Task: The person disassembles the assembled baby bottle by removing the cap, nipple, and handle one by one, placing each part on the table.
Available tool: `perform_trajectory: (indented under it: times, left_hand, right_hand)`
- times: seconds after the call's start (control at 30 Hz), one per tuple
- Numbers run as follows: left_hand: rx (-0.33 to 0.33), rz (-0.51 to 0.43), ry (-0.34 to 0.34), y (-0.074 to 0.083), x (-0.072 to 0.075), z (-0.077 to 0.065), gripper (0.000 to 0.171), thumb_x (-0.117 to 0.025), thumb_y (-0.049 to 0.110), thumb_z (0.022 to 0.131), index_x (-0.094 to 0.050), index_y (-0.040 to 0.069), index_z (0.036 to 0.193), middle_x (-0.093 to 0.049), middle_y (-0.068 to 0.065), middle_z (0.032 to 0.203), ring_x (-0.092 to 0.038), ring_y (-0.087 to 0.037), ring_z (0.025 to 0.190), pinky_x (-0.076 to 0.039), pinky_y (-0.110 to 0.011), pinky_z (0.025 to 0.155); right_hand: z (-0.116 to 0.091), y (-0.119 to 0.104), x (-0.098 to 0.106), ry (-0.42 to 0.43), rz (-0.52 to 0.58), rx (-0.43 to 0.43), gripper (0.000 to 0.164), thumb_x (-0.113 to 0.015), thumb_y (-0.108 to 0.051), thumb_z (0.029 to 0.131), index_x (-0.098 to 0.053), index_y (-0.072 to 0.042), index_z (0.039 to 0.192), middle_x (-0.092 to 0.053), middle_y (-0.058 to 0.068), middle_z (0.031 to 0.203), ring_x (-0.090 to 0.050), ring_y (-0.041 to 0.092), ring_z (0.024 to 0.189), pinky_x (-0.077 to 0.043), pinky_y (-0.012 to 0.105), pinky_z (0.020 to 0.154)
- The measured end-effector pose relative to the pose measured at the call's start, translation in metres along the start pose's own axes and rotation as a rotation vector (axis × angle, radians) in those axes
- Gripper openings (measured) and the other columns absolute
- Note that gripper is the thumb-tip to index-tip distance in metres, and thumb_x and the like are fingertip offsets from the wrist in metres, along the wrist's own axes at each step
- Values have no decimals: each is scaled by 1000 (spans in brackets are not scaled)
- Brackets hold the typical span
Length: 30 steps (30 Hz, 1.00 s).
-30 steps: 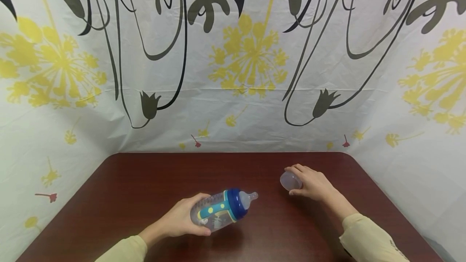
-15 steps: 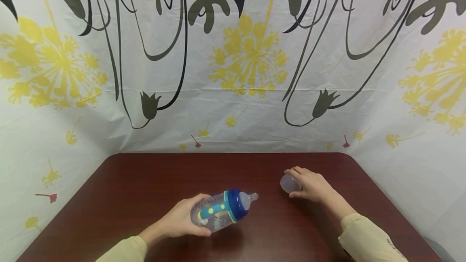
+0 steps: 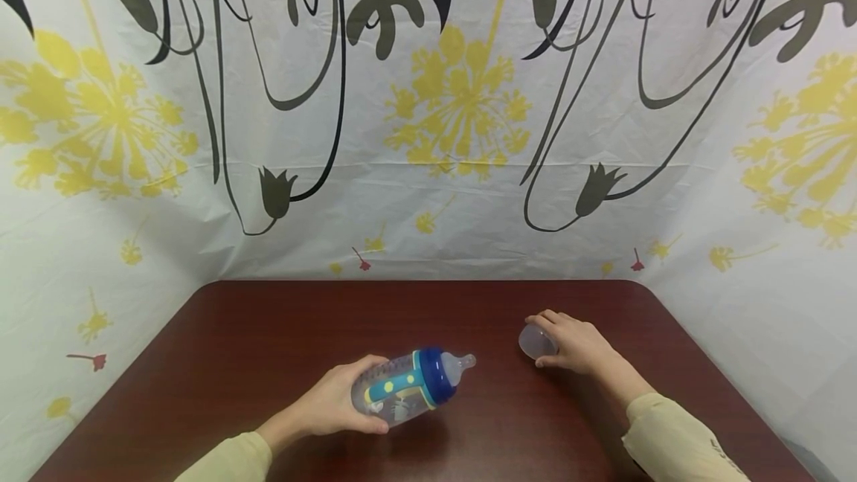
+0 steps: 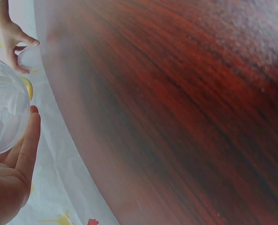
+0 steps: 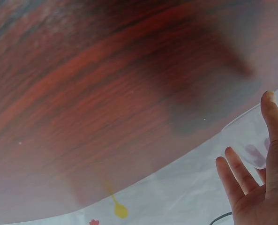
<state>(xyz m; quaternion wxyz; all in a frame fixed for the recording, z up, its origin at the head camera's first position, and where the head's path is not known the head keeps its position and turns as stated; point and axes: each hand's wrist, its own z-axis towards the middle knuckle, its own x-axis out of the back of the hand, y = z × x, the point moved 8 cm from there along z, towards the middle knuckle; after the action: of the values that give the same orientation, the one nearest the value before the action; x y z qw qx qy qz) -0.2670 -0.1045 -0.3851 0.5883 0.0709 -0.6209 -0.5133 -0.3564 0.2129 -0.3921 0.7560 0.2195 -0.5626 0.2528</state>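
Note:
My left hand (image 3: 338, 400) grips a clear baby bottle (image 3: 395, 390) round its body, thumb on the near side. The bottle is tilted on its side, its blue collar (image 3: 437, 376) and clear teat (image 3: 459, 366) pointing right. In the left wrist view the bottle's round clear base (image 4: 5, 110) shows beside my fingers. Further right, my right hand (image 3: 579, 344) holds a translucent domed cap (image 3: 537, 341) between thumb and fingers. The right wrist view shows the cap (image 5: 249, 136) partly behind the thumb. Bottle and cap are apart.
A dark red-brown wooden table (image 3: 301, 318) with rounded far corners lies under both hands. Behind it and at both sides hangs a white sheet (image 3: 428, 229) printed with yellow and grey flowers.
My right hand has come slightly nearer to me with the cap, which has tilted a little. The left hand and bottle stay in place.

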Motion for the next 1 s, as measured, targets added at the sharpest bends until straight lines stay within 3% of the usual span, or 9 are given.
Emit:
perform_trajectory:
  times: [1.0]
  left_hand:
    - [0, -14, -16, 1, -1, 0, 66, -77, 37, 63, -46, 21, 118, -56, 6, 93, -54, -10, 79, -45, -26, 63]
  right_hand:
    - [-3, 3, -12, -43, -20, 22, 68, -75, -40, 63, -51, -9, 118, -50, 3, 102, -54, 22, 84, -43, 35, 53]
